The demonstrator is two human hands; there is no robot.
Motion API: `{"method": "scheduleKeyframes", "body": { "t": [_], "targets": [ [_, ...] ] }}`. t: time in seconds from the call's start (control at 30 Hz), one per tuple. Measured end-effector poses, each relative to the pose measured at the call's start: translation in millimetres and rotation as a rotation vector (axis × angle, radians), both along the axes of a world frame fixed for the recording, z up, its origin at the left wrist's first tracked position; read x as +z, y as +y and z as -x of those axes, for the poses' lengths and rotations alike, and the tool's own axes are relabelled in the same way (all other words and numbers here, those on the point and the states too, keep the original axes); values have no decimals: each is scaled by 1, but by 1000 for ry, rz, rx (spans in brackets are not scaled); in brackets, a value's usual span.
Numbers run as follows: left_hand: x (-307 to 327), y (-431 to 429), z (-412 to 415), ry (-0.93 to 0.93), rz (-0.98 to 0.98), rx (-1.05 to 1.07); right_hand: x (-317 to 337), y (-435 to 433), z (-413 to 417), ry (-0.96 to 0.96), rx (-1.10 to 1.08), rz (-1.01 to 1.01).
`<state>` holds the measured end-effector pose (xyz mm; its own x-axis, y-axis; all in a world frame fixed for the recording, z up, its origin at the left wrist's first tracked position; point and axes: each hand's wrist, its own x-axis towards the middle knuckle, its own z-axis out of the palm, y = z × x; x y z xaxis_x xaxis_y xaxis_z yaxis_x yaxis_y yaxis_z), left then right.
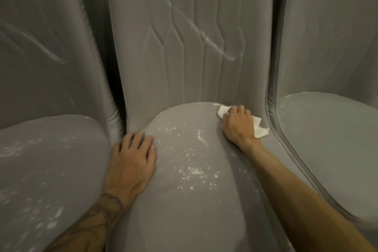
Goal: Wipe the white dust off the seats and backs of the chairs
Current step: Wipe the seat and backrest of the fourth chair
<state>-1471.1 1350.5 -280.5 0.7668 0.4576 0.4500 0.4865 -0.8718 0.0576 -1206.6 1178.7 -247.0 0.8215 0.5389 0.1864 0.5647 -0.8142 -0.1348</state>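
Seemingly early on, a tissue point(260, 131) is being clutched by the right hand point(237, 126), the empty left hand point(132, 154) is being laid flat, dust point(194, 171) between them and streaks point(204, 36) above being left unwiped.

Your middle grey velvet chair seat point(184, 210) is sprinkled with white dust specks point(194, 172) around its centre. The grey stitched chair back point(155, 57) at 12 o'clock shows vertical seams with zigzag bends and a white diagonal streak point(204, 35). The crumpled paper tissue point(260, 132) at 2 o'clock is white. The grey left chair seat point(51, 159) at 9 o'clock has white smudges.
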Motion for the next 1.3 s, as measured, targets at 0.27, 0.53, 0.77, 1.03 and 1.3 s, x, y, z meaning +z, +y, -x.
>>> {"method": "scheduleKeyframes", "body": {
  "t": [0.27, 0.53, 0.77, 1.03, 1.3],
  "targets": [
    [6, -2, 4, 63, 23, 29, -8, -14, 9, 39, 254, -89],
    [3, 0, 3, 32, 21, 21, -13, 31, 28, -10, 173, -9],
    [3, 1, 1, 55, 41, 20, -3, 12, 3, 35, 25, -65],
    [-3, 3, 0, 45, 7, 24, -14, 8, 59, 78, 389, -119],
    [0, -2, 0, -24, -44, 26, -3, -14, 10, 17, 10, -25]
  ]
}}
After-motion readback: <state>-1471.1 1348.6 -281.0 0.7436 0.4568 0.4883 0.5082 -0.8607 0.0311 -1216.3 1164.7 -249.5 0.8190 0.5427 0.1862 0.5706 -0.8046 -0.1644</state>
